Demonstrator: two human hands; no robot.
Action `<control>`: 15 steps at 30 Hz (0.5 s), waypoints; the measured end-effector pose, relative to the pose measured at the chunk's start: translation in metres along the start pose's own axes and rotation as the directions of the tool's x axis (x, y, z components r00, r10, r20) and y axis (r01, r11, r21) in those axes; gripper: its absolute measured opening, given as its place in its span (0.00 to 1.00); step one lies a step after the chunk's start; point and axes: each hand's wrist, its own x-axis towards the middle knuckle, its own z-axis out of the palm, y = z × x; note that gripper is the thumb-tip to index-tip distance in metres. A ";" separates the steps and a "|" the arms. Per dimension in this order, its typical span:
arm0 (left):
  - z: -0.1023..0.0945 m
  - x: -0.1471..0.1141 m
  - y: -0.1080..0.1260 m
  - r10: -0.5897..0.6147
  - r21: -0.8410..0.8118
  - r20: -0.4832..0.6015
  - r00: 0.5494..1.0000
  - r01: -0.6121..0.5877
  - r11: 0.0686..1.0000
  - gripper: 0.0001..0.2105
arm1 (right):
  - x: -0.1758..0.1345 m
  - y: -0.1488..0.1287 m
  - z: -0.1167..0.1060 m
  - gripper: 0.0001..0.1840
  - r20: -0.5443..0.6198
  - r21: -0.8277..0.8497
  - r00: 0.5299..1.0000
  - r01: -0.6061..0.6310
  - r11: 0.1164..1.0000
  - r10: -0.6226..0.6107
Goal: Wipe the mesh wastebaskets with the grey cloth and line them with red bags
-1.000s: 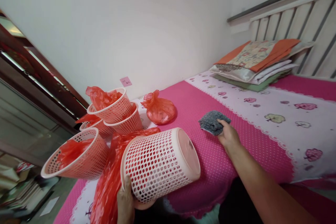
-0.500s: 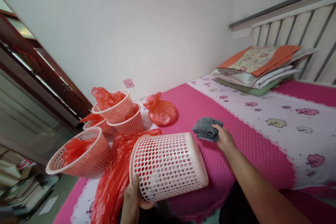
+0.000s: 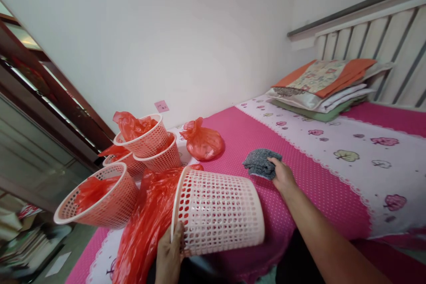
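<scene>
A pale pink perforated plastic basket [image 3: 221, 213] lies on its side in front of me, its rim facing left. My left hand [image 3: 169, 253] grips that rim from below, thumb on the outside. To the right of the basket's base, my right hand [image 3: 281, 173] pinches a folded grey cloth [image 3: 260, 163] above the bedspread. A loose red plastic bag [image 3: 149, 217] spreads out beside the basket's rim. Behind the basket sits a knotted red plastic bag [image 3: 205, 142]; what it contains is hard to make out.
Several pink baskets holding red bags stand at the left, one basket [image 3: 151, 135] stacked on others and another basket [image 3: 123, 202] nearer. A pile of pillows [image 3: 313, 97] lies by the headboard [image 3: 369, 42]. Papers [image 3: 29, 244] sit low at far left.
My left hand has turned the basket slightly, its rim shifting to the right and its base now less tilted. The right hand still holds the cloth in nearly the same place.
</scene>
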 end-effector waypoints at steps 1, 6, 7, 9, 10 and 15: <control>-0.004 0.003 0.002 0.078 0.062 -0.022 0.997 -0.077 0.995 0.29 | 0.000 0.000 0.000 0.11 0.005 -0.003 1.000 -0.001 1.000 0.001; -0.014 0.022 0.018 0.609 0.496 0.205 0.766 -0.618 0.610 0.20 | -0.005 -0.001 0.001 0.11 0.034 -0.021 0.999 -0.002 1.000 0.002; -0.010 0.025 0.023 0.655 0.559 0.316 0.686 -0.693 0.456 0.17 | -0.006 -0.001 0.001 0.11 0.037 -0.024 0.999 -0.001 1.000 0.002; 0.002 0.029 0.029 0.626 0.641 0.522 0.579 -0.751 0.160 0.12 | -0.008 0.000 0.002 0.11 0.037 -0.032 0.999 0.000 0.999 0.002; 0.010 0.030 0.031 0.568 0.659 0.601 0.562 -0.751 0.045 0.10 | -0.008 0.000 0.002 0.11 0.034 -0.036 0.999 0.000 0.999 0.001; 0.050 0.029 0.021 0.257 0.637 0.767 0.588 -0.744 -0.201 0.06 | -0.008 0.003 0.004 0.11 0.020 -0.050 1.000 0.003 0.999 -0.002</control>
